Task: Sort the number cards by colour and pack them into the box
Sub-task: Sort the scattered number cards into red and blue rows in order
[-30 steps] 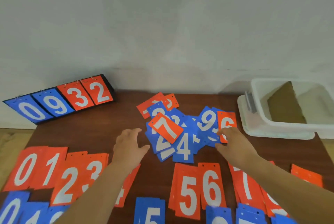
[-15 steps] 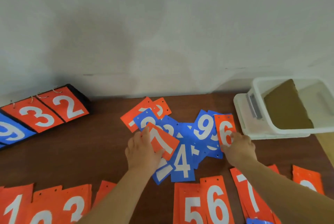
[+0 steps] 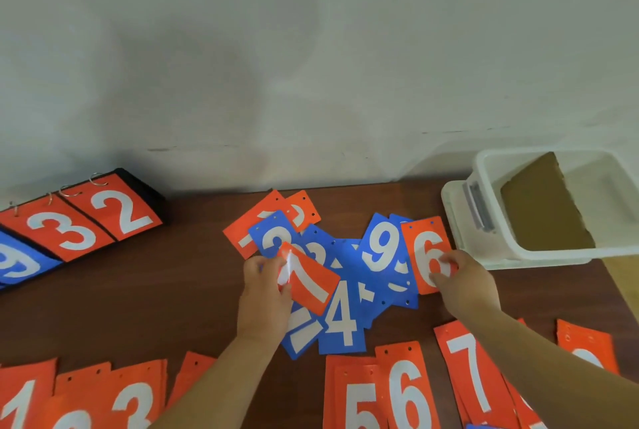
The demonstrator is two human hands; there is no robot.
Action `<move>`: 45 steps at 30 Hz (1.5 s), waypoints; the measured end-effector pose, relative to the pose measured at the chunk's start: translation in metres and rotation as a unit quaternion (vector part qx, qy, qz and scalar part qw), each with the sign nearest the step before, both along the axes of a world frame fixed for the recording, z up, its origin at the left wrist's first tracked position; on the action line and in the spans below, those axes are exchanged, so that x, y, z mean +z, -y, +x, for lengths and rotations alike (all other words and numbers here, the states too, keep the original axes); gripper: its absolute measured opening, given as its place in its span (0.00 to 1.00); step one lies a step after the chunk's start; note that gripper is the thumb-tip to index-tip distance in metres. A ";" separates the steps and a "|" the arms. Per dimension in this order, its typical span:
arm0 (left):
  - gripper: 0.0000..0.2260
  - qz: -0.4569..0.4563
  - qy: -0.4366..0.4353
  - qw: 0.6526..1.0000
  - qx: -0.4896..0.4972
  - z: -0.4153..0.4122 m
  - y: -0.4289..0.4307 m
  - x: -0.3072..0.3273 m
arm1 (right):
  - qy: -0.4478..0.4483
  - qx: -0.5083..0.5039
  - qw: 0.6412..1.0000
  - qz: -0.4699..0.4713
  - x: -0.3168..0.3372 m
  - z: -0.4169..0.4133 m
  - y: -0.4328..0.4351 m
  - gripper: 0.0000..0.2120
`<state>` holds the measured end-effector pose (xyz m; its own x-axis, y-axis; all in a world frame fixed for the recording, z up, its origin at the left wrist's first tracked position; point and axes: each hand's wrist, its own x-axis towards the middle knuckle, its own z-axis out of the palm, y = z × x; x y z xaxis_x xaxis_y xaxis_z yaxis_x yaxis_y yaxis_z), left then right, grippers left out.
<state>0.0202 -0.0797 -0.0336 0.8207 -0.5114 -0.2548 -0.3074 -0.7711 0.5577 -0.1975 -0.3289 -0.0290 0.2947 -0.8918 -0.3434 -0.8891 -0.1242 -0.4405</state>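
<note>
Gripping an orange 7 card (image 3: 311, 285) in the left hand (image 3: 264, 293) and pinching an orange 6 card (image 3: 428, 257) in the right hand (image 3: 465, 276), a person works over a mixed pile of blue cards (image 3: 345, 304) on a brown table (image 3: 138, 297). Nearby sit a white box (image 3: 491, 221) holding brown cardboard (image 3: 546, 210) and a flip scoreboard (image 3: 86, 221), cut off at left. Sorted orange rows (image 3: 397, 390) run off the bottom edge, their digits partly hidden by forearms.

A plain pale wall (image 3: 311, 48) fills the top, with soft grey shadows on it. Below it is a dark brown wooden table (image 3: 155, 297) pushed up against it.
</note>
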 end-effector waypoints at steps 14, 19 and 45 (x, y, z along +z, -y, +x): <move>0.11 -0.155 0.010 0.984 0.086 -0.016 -0.009 0.088 | 0.051 0.009 0.997 -0.056 0.042 -0.049 -0.010 0.06; 0.12 -0.158 0.006 0.986 0.052 -0.032 -0.019 0.105 | 0.085 0.030 0.993 -0.070 0.061 -0.061 -0.017 0.06; 0.17 -0.243 -0.034 0.958 0.149 -0.257 -0.134 0.162 | 0.218 0.202 0.954 0.050 0.128 -0.205 -0.110 0.06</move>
<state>-0.2366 0.0547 0.1285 0.9385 -0.3293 -0.1036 -0.0651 -0.4634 0.8838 -0.4021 -0.2185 0.0994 0.7409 -0.6453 -0.1860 -0.5069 -0.3556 -0.7852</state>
